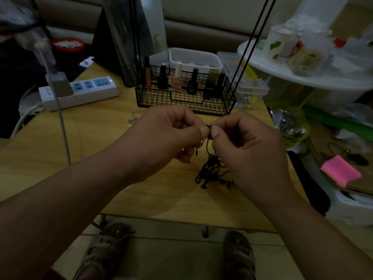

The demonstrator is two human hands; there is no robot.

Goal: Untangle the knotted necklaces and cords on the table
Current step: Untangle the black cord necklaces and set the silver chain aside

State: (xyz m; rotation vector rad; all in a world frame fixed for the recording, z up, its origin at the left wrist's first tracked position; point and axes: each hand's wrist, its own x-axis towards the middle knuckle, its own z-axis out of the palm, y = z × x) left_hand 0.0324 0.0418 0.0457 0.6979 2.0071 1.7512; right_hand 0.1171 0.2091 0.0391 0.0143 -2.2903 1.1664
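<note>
Black cord [210, 168] pinched by left hand [169, 134], right hand [248, 146].

Bare forearms [60, 199]; strappy tan sandals [241, 257] on both feet.

Two hands: one left hand [165, 134], one right hand [248, 146]. One worktop [96, 142] carries one tangle of black cords [212, 170], one silver chain necklace [134, 118], one power strip [80, 91] and one black wire basket [185, 100]. The basket holds what look like six nail polish bottles [177, 77]. One pink block [341, 170] lies off to the side.
</note>
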